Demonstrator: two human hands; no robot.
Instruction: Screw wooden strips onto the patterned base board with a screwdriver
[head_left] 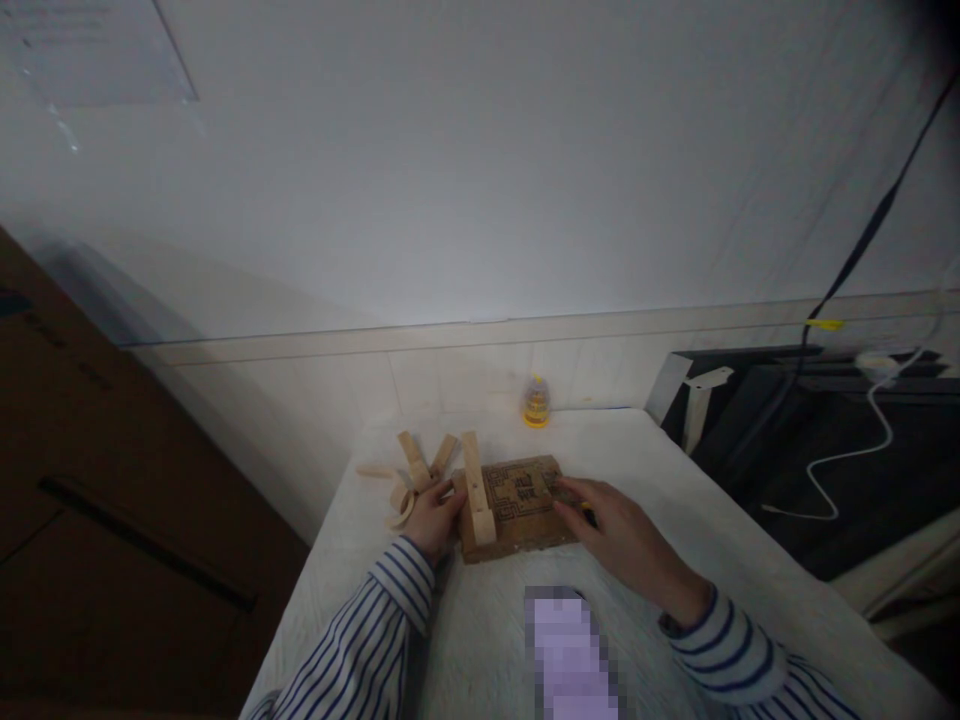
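Observation:
A flat brown wooden board (pixel 525 505) with a carved maze-like pattern lies on the white table (pixel 675 470). A light wooden strip (pixel 475 487) lies across its left part. My left hand (pixel 433 517) rests against the board's left edge, fingers curled beside the strip. My right hand (pixel 619 535) lies over the board's right edge, its fingers bent and pressed on the carved top. What either hand grips, if anything, is hidden. Both sleeves are striped.
Several loose light wooden pieces (pixel 417 465) lie left of the board. A small yellow object (pixel 535 402) stands at the table's far edge by the wall. A dark cabinet (pixel 90 480) is on the left. Black and white cables (pixel 847 470) hang at the right.

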